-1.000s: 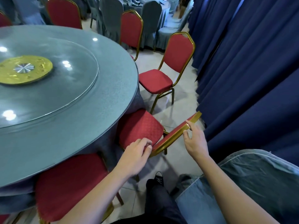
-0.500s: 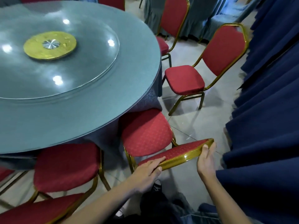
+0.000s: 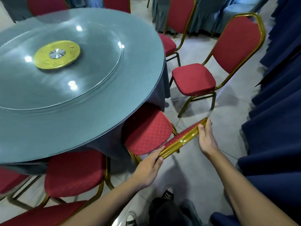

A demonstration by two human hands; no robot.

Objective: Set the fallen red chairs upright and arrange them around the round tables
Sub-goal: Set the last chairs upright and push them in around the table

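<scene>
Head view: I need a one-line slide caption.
Both hands, left hand and right hand, grip the top rail of a red chair tucked under the round table.

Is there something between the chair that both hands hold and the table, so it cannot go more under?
Nothing visible blocks it. Both hands, left and right, grip the chair's backrest; its seat is already partly under the round table's edge, between two neighbouring chairs.

Red gold-framed chair (image 3: 147, 130) upright, seat tucked under round table (image 3: 78, 82).
</scene>
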